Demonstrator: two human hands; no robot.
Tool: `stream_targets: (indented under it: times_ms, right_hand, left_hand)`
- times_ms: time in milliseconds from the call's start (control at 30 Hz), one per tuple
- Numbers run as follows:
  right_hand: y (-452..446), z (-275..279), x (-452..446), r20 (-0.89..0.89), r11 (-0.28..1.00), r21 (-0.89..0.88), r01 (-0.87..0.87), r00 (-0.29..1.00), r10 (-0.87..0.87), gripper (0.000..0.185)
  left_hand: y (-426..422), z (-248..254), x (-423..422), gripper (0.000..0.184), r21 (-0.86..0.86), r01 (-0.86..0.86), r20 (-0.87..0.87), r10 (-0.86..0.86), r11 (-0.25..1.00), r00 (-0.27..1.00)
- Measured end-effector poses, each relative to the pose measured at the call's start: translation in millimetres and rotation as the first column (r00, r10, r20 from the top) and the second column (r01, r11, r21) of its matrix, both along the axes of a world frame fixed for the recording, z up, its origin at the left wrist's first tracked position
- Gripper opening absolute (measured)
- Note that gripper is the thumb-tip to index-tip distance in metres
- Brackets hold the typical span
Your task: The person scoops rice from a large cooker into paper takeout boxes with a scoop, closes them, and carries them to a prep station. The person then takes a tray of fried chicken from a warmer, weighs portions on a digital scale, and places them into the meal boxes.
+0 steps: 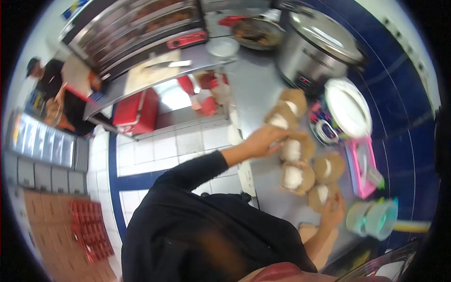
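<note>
Several brown paper wrappers with white rice [293, 177] in them lie in two uneven rows on the steel counter [268, 188]. My left hand [264, 142] reaches over the counter's near edge, its fingers bent at a wrapper [297, 146] in the longer row; whether they grip it is unclear. At the lower end of the shorter row, my right hand [332, 210] touches the side of another wrapper [321, 196], fingers blurred. Farther up, two more wrappers [292, 104] sit before the large rice cooker [319, 44].
Beside the wall are a white-lidded tub [348, 109], a pink tray [361, 171] and greenish containers [372, 218]. A pan [257, 33] and white plate [222, 47] stand beyond. A knife [169, 64] rests on a cutting board [149, 73]. Another person [56, 89] stands at far left.
</note>
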State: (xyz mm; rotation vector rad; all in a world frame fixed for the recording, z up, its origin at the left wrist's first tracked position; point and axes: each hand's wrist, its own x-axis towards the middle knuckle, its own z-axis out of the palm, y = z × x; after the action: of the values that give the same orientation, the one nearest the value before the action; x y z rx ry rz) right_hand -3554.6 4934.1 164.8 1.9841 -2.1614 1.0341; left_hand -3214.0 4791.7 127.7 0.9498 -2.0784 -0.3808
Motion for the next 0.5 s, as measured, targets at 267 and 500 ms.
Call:
stream_targets:
  times_ms: [267,500]
  right_hand:
    - [-32,5,109,0.289,0.992,-0.070,-0.109,0.949,0.125,0.007]
    - [106,-49,237,0.266,0.916,0.048,-0.397,0.889,0.372,0.014]
  left_hand:
    - [226,-89,86,0.027,0.700,-0.042,-0.193,0.246,0.713,0.950]
    - [261,-153,129,0.020,0.795,0.230,-0.263,-0.023,0.561,0.965]
